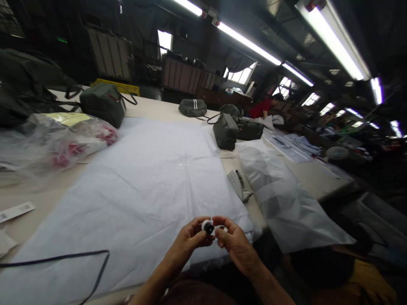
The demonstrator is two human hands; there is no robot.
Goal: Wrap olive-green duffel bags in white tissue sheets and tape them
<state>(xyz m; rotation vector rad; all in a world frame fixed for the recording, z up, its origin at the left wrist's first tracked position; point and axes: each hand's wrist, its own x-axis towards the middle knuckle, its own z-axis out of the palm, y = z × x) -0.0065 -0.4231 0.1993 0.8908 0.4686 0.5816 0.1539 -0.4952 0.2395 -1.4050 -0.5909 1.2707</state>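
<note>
Low in the middle of the view, a small round piece, white outside with a dark centre [208,227], sits between my fingers. My left hand [194,234] is closed around its left side. On the other side my right hand [231,238] has its fingers curled, with a bit of white showing at the fingertips; its exact grip is too small to make out. Both hands are above the near edge of a large white sheet [149,182]. A grey-white stapler-like tool [239,186] lies just beyond them to the right.
Dark green bags [225,130] stand along the far side of the table, with another bag [104,103] at left. A clear plastic bag [73,144] lies left, translucent sheeting [286,203] hangs over the right edge. A dark strip [63,257] crosses the near left. A person in red [259,109] is behind.
</note>
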